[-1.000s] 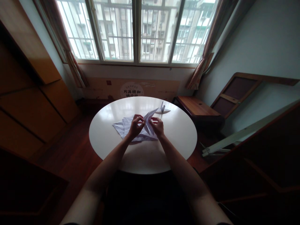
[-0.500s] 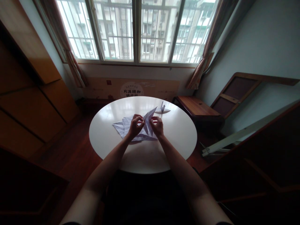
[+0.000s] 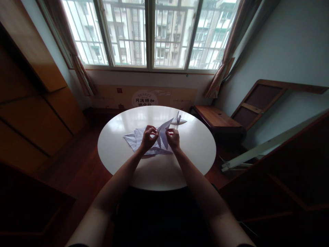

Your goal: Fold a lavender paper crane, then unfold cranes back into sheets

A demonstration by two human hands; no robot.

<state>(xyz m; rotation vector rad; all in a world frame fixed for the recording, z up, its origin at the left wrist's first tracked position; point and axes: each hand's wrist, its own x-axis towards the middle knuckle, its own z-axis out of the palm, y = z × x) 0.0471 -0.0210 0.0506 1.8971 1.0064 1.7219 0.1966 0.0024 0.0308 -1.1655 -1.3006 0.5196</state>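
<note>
A folded white paper piece (image 3: 163,132) with long pointed flaps is held up above the table between both hands. My left hand (image 3: 149,136) pinches its left side, thumb and forefinger making a ring. On the other side, my right hand (image 3: 173,138) pinches its right edge. Below and to the left lie creased sheets of paper (image 3: 139,137), flat and overlapping, partly hidden by my hands. A finished-looking origami crane (image 3: 178,119) stands on the table just beyond my right hand.
The round white table (image 3: 115,154) fills the middle in front of me. Beyond its right edge is a low wooden stool (image 3: 214,116). A long printed cardboard box (image 3: 108,96) is under the window. Wooden cabinets (image 3: 38,127) stand at the left.
My right hand has shifted slightly to the right, and the paper's upper tip has moved a little the same way. My left hand stays nearly in place. Both still grip the paper.
</note>
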